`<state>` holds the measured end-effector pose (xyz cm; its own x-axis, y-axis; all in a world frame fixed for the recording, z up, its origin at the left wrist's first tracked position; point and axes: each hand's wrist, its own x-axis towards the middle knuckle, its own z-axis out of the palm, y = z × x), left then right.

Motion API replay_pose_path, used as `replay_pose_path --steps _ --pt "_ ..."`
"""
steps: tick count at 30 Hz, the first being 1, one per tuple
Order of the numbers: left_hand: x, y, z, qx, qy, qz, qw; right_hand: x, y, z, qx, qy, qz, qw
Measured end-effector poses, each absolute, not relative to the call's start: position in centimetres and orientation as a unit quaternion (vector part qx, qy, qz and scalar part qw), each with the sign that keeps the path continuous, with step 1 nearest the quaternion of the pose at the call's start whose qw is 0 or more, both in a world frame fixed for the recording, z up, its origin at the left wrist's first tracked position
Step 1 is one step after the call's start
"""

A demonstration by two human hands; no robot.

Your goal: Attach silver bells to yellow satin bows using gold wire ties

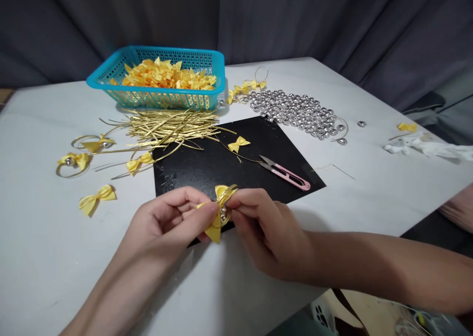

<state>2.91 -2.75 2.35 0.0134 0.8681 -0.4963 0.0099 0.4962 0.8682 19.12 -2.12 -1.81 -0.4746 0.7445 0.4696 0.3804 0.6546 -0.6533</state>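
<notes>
- The left hand (173,222) pinched a yellow ribbon bow (214,233), thumb across its near face, at the lower center of the frame.
- The right hand (269,230) had thumb and forefinger pressed together at the gold cord (229,192) around the bow, beside a silver bead (223,214); the exact grip was partly hidden.
- The bow lay between both sets of fingertips, right of the left thumb, its long axis seemingly running up and down the frame; both hands touched the work, neither clearly nearer.
- Beyond, pink-handled thread snips (290,177) rested on a black mat (199,166).
- Upper left: a gold cord pile (170,128) and a blue basket (155,90) of yellow bows (162,75).
</notes>
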Motion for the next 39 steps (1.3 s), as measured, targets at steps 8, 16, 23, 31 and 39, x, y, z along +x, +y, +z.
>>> replay_pose_path --steps 8,16,23,31,39 --pt "2.7 -3.0 2.4 0.345 0.582 0.343 0.652 19.4 -2.1 -1.8 -0.341 -0.842 0.197 0.367" --pt "2.4 -3.0 2.9 0.416 0.639 0.312 0.567 19.4 -2.1 -1.7 -0.352 -0.812 0.283 0.371" --pt "2.4 -3.1 3.4 0.409 0.645 0.315 0.564 19.4 -1.7 -1.2 -0.371 -0.800 0.263 0.392" --pt "2.3 -2.9 2.5 0.340 0.639 0.330 0.606 19.9 -1.5 -1.8 -0.337 -0.831 0.200 0.395" --pt "2.4 -2.7 2.2 0.317 0.619 0.361 0.621 19.6 -1.6 -1.6 -0.356 -0.819 0.234 0.384"
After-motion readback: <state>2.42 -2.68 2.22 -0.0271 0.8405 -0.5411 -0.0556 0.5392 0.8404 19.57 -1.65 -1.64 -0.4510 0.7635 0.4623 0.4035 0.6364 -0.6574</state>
